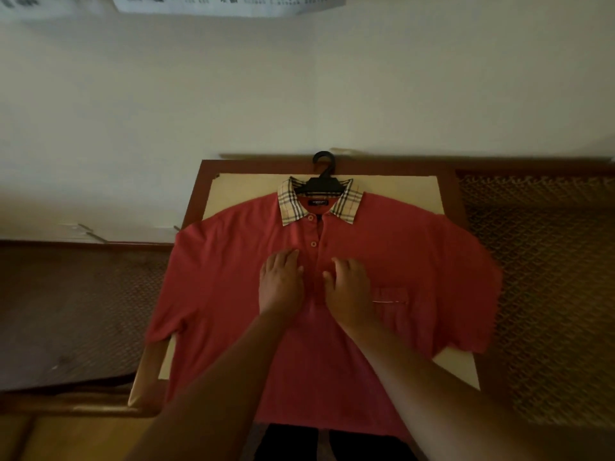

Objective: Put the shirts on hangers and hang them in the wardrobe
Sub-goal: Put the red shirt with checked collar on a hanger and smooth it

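The left hand [281, 281] lies flat on the chest of the red polo shirt [233, 261], fingers straight and close together, pointing toward the far side, holding nothing. The right hand [349, 287] rests just beside it across the button placket, its fingers slightly bent at the knuckles and pressing on the cloth, thumb spread toward the left hand; it too grips nothing. The two hands are near each other but apart, with the placket's strip between them. Both bare forearms reach in from the near edge of the view.

The shirt lies face up, spread across the desk [199, 181], collar at the far end and hem at the near end, where it hangs over the desk's near edge. Its checked collar [289, 202] is open, and two buttons show on the placket above the hands. A chest pocket [392, 296] sits just right of the right hand. Both short sleeves spread out to left and right, past the pale sheet [399, 191] that covers the desktop under the shirt.

A black hanger [324, 184] is inside the neck opening, its hook pointing to the far side and reaching the desk's far rim, close to the pale wall [299, 94]. Woven cane panels [539, 277] flank the desk on the right, and a darker one on the left.
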Tool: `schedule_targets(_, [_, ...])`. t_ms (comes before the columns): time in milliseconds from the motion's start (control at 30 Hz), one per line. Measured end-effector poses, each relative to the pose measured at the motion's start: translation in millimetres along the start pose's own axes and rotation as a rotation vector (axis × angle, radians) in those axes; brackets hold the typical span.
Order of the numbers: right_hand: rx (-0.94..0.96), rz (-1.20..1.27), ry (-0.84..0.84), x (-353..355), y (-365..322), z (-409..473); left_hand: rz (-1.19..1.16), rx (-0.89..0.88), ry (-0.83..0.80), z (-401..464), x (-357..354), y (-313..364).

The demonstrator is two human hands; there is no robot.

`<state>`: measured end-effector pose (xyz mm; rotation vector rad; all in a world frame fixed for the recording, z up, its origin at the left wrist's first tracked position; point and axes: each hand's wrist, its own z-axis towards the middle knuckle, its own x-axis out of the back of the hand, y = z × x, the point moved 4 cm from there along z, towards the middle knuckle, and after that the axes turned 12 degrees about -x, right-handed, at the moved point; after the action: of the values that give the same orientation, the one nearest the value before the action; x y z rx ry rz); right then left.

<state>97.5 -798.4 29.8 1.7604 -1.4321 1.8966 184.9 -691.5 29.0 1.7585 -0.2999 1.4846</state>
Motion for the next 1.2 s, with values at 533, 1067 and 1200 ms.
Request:
schedule_targets(533, [-0.301,0.041,0.075,-15.6,-22.2,49.6,-0.044,-0.087,0.069,49.5,-8.7,-0.4])
schedule_targets(1067, [-0.393,0.33,-0.001,-9.4,-16.5,59.1,-0.896,0.418,0.083,46.1,-15.5,2.3])
schedule_targets(1200, [-0.388,0.37,0.031,-9.1,-15.9,55.2,-0.903,0.393,0.085,42.4,-15.7,-0.1])
